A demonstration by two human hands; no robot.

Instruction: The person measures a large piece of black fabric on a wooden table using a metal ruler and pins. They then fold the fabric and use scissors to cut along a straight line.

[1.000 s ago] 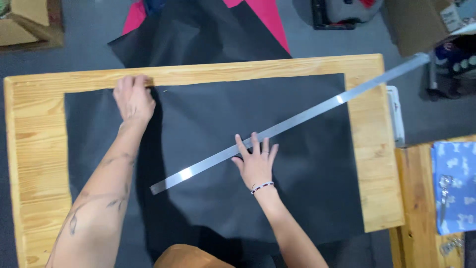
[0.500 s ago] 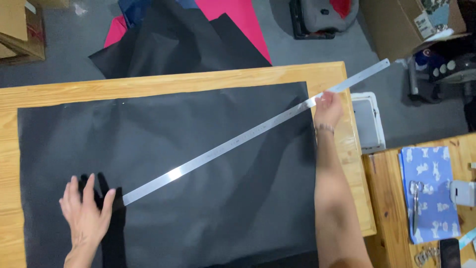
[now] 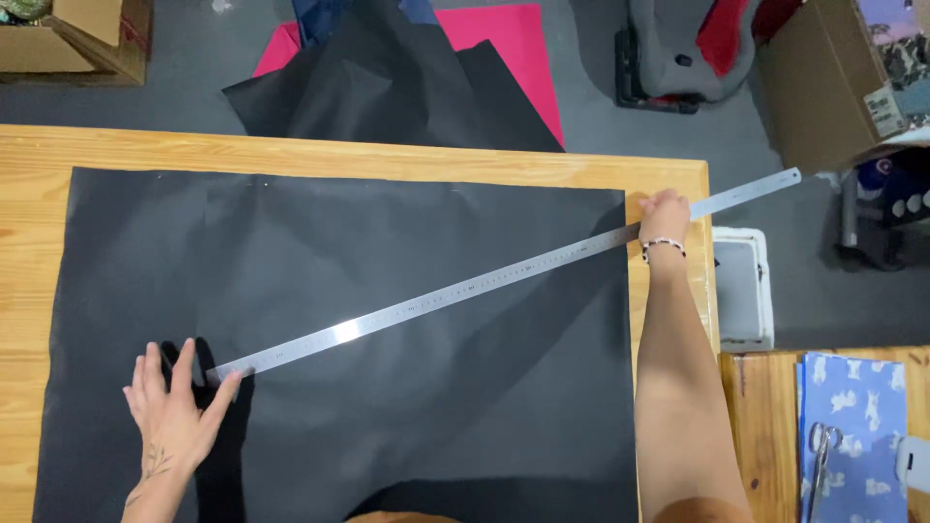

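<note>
Ruler (image 3: 504, 276), long and of bright steel, is lying diagonally across the black sheet (image 3: 387, 291) that we are spreading over the wooden bench (image 3: 291, 150). Its near-left end is resting on the sheet just beside our left hand (image 3: 174, 412); its far-right end is reaching past the bench's right edge and hanging over the grey floor (image 3: 775, 281).

Our left hand is lying flat on the sheet with fingers spread, its grip apart, the index finger touching the ruler's near end. Our right hand (image 3: 665, 215) is sitting near the far-right corner of the bench, its grip clamped on the ruler; a beaded bracelet (image 3: 663, 247) is circling the wrist.

On the floor beyond the bench's far edge, black and pink sheets (image 3: 417, 77) are lying in a loose pile. A white box (image 3: 741, 286) is standing on the floor just right of the bench, and cardboard boxes (image 3: 823, 77) are standing farther off to the right. On a second bench at the near right, scissors (image 3: 821, 455) are resting on a blue patterned sheet (image 3: 857, 407).
</note>
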